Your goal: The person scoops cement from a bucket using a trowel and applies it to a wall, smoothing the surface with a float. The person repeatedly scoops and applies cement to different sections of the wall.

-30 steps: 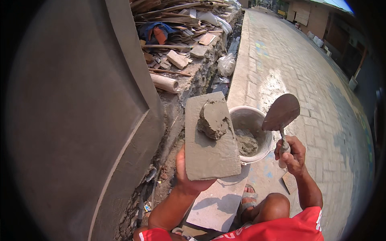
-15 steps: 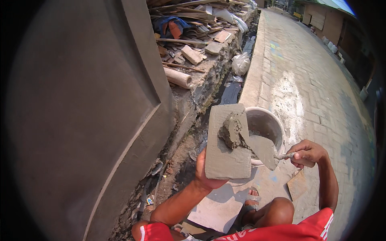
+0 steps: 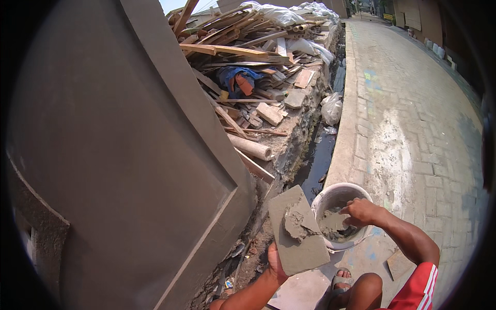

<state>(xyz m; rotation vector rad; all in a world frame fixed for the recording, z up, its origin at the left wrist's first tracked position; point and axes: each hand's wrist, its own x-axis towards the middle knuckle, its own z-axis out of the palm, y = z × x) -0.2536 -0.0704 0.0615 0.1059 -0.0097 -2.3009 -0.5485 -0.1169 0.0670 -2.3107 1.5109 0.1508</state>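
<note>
My left hand (image 3: 276,262) grips a flat rectangular mortar board (image 3: 302,260) from beneath and holds it up, tilted, left of the bucket. A lump of wet grey mortar (image 3: 299,223) sits on its upper face. My right hand (image 3: 360,212) is lowered into the mouth of a pale round bucket (image 3: 316,201), fingers closed around a trowel whose handle is mostly hidden. The trowel blade (image 3: 332,221) is against the grey mortar inside the bucket.
A smooth grey rendered wall (image 3: 124,144) rises on my left. Beyond it lies a heap of planks and rubble (image 3: 243,67) beside a narrow water-filled ditch (image 3: 314,165). A paved lane (image 3: 429,155) runs along the right. A square tile (image 3: 400,263) lies near my knee.
My right hand has taken the trowel from the board down into the bucket. The mortar lump on the board looks smaller and flatter. The board has turned, and the view has shifted left and up.
</note>
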